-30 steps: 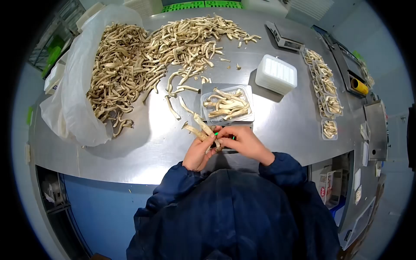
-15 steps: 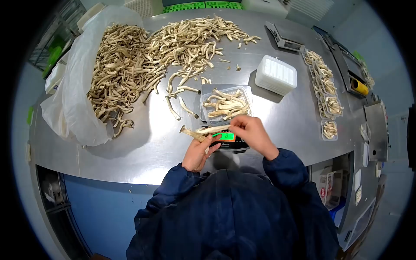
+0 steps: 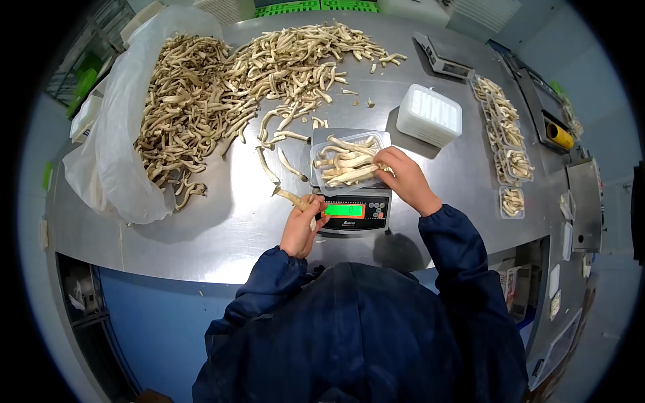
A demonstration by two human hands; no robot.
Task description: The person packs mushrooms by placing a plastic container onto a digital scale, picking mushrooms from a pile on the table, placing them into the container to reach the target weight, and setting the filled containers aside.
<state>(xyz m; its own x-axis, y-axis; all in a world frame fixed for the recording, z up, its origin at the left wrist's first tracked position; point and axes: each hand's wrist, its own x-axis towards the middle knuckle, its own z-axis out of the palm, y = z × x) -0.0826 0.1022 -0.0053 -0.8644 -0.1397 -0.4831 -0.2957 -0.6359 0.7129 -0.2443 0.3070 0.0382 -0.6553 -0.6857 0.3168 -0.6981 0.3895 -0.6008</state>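
Observation:
My left hand [image 3: 302, 227] is closed around a long pale mushroom [image 3: 287, 195], its darker end pointing up and left beside the scale. My right hand [image 3: 407, 181] reaches over the right side of a clear plastic tray [image 3: 322, 183], fingers pinched on a mushroom among the others there. Several cream-coloured mushrooms [image 3: 348, 161] lie in the tray, mostly sideways. Under the tray is a digital scale [image 3: 353, 225] with a lit green display, partly behind my left fingers; its digits are hard to read.
A large mushroom heap [image 3: 289, 64] spreads from a white plastic bag [image 3: 111, 161]. Loose mushrooms [image 3: 292, 166] lie left of the scale. Stacked white trays [image 3: 430, 117] stand right of it. Filled trays [image 3: 512, 201] line the right side, near a second scale [image 3: 443, 57].
My right hand has moved up and right from over the display to the tray, carrying a mushroom there. My left hand has shifted slightly left, keeping its mushroom. The display is more exposed.

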